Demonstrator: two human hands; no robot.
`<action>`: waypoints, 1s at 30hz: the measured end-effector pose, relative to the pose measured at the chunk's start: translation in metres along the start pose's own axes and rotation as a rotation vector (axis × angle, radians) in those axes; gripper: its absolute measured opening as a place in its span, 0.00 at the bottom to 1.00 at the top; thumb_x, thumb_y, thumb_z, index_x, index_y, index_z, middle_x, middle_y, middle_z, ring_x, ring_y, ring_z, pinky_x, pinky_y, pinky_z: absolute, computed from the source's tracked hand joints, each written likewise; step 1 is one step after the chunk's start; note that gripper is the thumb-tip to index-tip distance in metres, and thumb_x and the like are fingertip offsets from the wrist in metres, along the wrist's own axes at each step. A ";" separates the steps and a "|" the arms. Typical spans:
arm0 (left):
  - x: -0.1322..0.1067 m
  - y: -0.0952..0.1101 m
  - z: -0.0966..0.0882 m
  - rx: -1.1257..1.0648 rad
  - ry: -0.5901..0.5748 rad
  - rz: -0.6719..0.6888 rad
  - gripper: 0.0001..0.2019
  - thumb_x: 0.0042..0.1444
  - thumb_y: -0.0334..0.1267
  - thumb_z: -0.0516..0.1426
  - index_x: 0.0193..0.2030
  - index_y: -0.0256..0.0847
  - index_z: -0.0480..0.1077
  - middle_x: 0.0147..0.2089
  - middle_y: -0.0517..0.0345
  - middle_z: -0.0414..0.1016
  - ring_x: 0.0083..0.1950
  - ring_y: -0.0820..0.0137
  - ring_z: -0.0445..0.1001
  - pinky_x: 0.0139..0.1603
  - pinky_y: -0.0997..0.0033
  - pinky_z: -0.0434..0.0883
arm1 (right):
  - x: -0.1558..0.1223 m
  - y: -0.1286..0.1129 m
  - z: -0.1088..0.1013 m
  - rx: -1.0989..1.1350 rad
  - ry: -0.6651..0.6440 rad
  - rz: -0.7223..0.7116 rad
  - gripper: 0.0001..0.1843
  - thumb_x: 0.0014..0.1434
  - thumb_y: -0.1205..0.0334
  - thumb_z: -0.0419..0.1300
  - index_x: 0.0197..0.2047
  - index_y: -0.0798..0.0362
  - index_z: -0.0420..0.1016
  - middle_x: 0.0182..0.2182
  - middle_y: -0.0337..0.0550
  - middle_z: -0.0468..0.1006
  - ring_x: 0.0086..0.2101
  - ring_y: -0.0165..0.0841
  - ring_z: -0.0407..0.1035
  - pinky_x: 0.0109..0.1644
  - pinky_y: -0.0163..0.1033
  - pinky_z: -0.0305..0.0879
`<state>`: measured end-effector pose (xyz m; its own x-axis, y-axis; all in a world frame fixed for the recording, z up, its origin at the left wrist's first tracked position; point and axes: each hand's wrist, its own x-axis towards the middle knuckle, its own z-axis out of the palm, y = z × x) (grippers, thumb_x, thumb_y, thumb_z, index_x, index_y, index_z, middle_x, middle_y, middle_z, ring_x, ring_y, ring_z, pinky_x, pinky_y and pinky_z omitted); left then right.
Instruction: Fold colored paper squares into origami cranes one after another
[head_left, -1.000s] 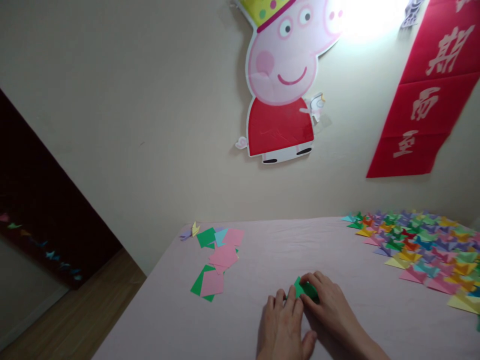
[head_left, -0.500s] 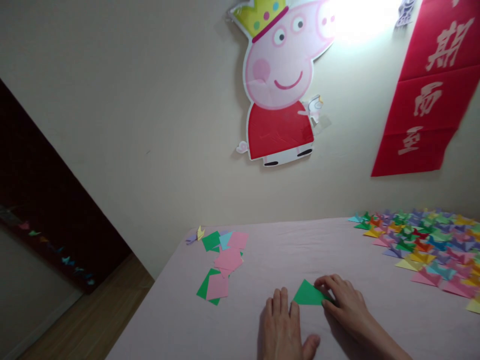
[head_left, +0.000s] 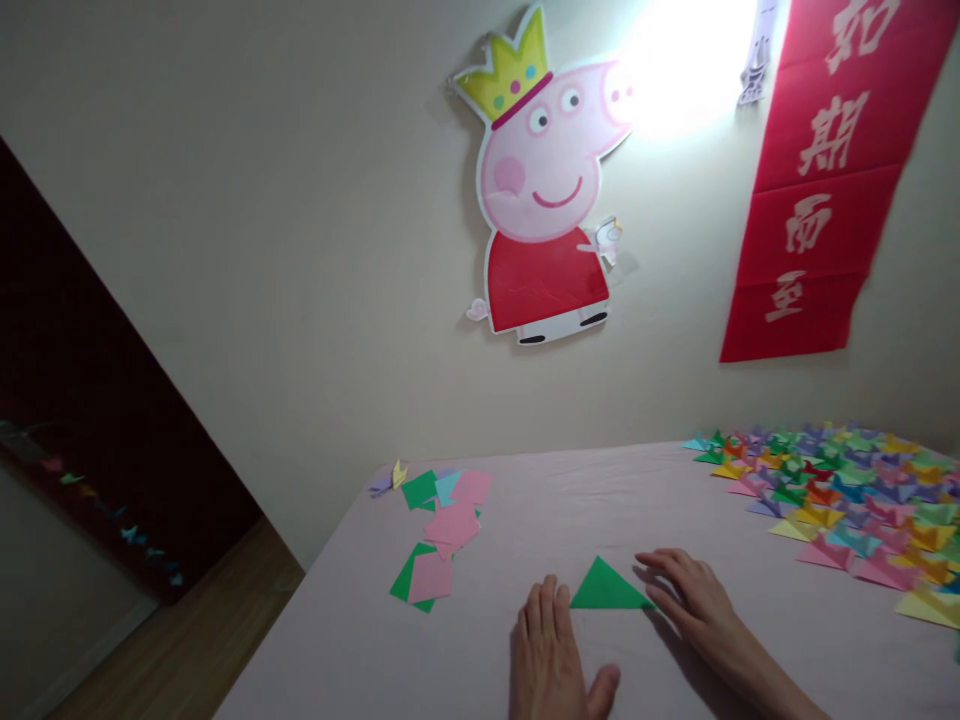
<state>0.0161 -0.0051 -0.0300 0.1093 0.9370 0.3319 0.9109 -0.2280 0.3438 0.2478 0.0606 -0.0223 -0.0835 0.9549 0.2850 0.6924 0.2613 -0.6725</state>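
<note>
Green paper triangle (head_left: 607, 588): likely light, easily creased, best lifted by a corner; my left hand (head_left: 547, 642) lies flat, right hand (head_left: 697, 597) loosely spread.

Both hands are bare and fairly low in the view. The left hand (head_left: 546, 645) is lying flat, back up, with its fingers (head_left: 550, 605) side by side and pointing forward, and its thumb (head_left: 604, 686) stuck out well away toward the right. Bottom edge cuts it off around the wrist, so can't say much about that arm. Right arm (head_left: 761, 665) comes in at a slant from the lower right, and the right hand (head_left: 697, 598) is kinda turned thumb side in, knuckles bent, index finger (head_left: 660, 563) reaching out leftward, thumb lower and nearer the body, so its grip is loose and parted.
</note>
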 end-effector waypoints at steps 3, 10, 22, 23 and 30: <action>0.004 0.003 -0.005 -0.058 -0.039 0.009 0.43 0.53 0.51 0.61 0.71 0.36 0.52 0.71 0.45 0.56 0.69 0.51 0.56 0.67 0.50 0.59 | 0.000 -0.014 0.007 -0.069 -0.036 -0.035 0.23 0.51 0.53 0.61 0.51 0.46 0.75 0.54 0.49 0.74 0.54 0.49 0.64 0.57 0.52 0.59; 0.009 0.009 -0.020 -0.162 -0.163 0.123 0.50 0.45 0.30 0.58 0.74 0.36 0.38 0.73 0.46 0.50 0.70 0.55 0.52 0.68 0.54 0.58 | -0.003 -0.044 0.010 -0.017 -0.130 -0.141 0.14 0.49 0.68 0.57 0.39 0.48 0.75 0.48 0.47 0.75 0.50 0.45 0.65 0.55 0.49 0.61; 0.011 -0.002 -0.016 -0.201 -0.283 0.341 0.37 0.57 0.44 0.57 0.71 0.37 0.50 0.69 0.46 0.59 0.69 0.54 0.56 0.67 0.47 0.57 | 0.000 -0.044 -0.004 -0.134 -0.155 -0.308 0.13 0.54 0.72 0.53 0.29 0.47 0.76 0.49 0.46 0.76 0.50 0.45 0.65 0.52 0.51 0.63; 0.011 -0.001 -0.015 -0.209 -0.281 0.356 0.36 0.58 0.44 0.57 0.71 0.36 0.51 0.69 0.46 0.60 0.68 0.54 0.58 0.66 0.48 0.58 | 0.000 -0.045 -0.007 -0.122 -0.185 -0.315 0.13 0.56 0.71 0.52 0.30 0.47 0.76 0.46 0.46 0.77 0.48 0.43 0.66 0.51 0.50 0.64; 0.014 0.007 -0.021 -0.157 -0.299 0.287 0.33 0.57 0.45 0.58 0.68 0.36 0.58 0.60 0.45 0.70 0.57 0.54 0.68 0.60 0.52 0.64 | -0.005 -0.055 -0.022 -0.054 -0.348 -0.307 0.08 0.56 0.66 0.58 0.38 0.47 0.77 0.45 0.44 0.77 0.49 0.41 0.66 0.54 0.46 0.63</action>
<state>0.0161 0.0008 -0.0046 0.4804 0.8599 0.1728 0.7578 -0.5061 0.4117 0.2260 0.0383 0.0281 -0.5194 0.8276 0.2128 0.6336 0.5401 -0.5540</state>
